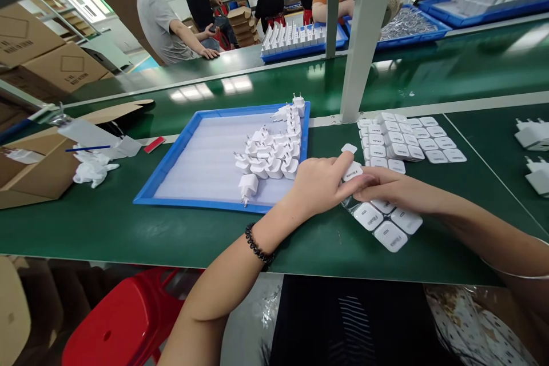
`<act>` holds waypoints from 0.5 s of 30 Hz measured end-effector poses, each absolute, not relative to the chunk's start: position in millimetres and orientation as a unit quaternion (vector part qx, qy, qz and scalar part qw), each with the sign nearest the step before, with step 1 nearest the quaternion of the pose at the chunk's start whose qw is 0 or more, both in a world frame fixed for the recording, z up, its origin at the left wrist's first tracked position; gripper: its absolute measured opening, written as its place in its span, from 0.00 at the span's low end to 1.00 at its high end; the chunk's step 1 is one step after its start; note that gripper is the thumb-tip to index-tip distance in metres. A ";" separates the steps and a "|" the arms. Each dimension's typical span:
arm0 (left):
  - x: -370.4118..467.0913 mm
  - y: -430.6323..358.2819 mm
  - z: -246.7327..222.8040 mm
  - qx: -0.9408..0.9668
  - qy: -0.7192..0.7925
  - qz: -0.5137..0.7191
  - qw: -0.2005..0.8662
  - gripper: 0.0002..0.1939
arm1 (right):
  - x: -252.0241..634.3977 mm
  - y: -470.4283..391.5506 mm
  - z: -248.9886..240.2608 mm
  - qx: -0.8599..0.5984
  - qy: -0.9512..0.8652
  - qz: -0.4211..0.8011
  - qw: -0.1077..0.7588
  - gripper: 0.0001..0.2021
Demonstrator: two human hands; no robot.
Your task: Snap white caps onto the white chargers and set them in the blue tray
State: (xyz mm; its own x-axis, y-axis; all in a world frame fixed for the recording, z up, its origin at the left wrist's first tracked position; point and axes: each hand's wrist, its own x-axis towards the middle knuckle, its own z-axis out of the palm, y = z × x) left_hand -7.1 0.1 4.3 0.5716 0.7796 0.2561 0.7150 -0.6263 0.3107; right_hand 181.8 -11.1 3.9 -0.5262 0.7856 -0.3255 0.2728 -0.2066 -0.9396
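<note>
My left hand [321, 182] and my right hand [388, 187] meet over the green bench, both closed on one sheet of white rounded-square stickers [391, 235]. The sheet is clear-backed, and its stickers carry small grey print. My fingers cover its middle, so whether a single sticker is lifted cannot be seen. Left of my hands, a blue tray [167, 174] with a white liner holds several white plug chargers [274, 151], bunched toward its right side, pins showing. One charger [247, 187] lies apart at the near edge. Behind my right hand are stacks of more sticker sheets [397, 140].
Two chargers [536, 134] sit at the far right. A cardboard box [40, 180], a crumpled white glove [94, 168] and a red strip [154, 144] lie left. A grey post [364, 28] rises behind the bench. Co-workers and blue trays [300, 52] are beyond.
</note>
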 end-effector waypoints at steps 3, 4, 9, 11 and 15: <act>-3.8 -1.8 0.3 0.895 0.407 0.176 0.041 0.29 | 183.5 -9.3 4.8 -0.447 -0.603 0.626 0.211 0.11; -3.2 -1.8 -1.1 0.898 0.403 0.174 0.036 0.29 | 184.2 -8.5 4.9 -0.442 -0.605 0.626 0.214 0.11; -3.8 0.0 -6.0 0.887 0.409 0.197 0.079 0.23 | 186.7 -5.7 5.4 -0.413 -0.607 0.641 0.224 0.08; -4.9 1.3 -7.0 0.872 0.409 0.217 0.158 0.20 | 187.5 -5.5 6.4 -0.413 -0.609 0.642 0.216 0.09; -7.1 4.8 -9.1 0.846 0.360 0.242 0.309 0.16 | 189.2 -6.3 11.9 -0.377 -0.620 0.660 0.195 0.07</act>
